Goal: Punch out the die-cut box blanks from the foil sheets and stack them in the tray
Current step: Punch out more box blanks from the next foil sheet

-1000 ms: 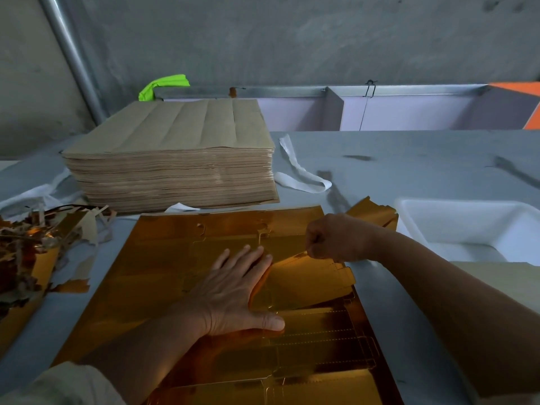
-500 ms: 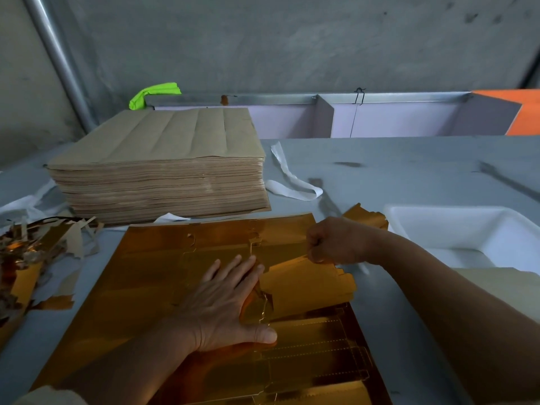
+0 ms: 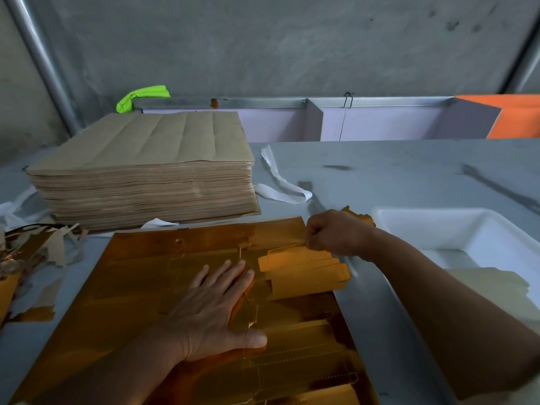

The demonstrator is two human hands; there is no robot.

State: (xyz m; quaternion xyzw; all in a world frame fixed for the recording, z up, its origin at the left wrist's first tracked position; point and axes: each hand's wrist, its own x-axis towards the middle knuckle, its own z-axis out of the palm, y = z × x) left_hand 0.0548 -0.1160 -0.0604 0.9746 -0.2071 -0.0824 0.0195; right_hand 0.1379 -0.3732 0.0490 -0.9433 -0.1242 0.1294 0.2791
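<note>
The left hand (image 3: 216, 311) lies flat with straight fingers, pressing the gold foil sheet (image 3: 140, 282) onto the grey table (image 3: 409, 176). The right hand (image 3: 336, 232), fingers curled, pinches the far edge of a die-cut box blank (image 3: 304, 273) that stands partly lifted out of the sheet's right half. Its near-left corner looks joined to the sheet beside the left fingertips, so this blank seems only half freed. More perforated outlines show nearer the person, not yet punched. The white tray (image 3: 455, 226) sits just right of the sheet, with pale card pieces (image 3: 491, 285) at its near end, possibly blanks face down. Foil scraps (image 3: 32, 252) at the left suggest some output, but the thick stack of brown-backed sheets (image 3: 146, 171) suggests most of the job lies ahead.
</note>
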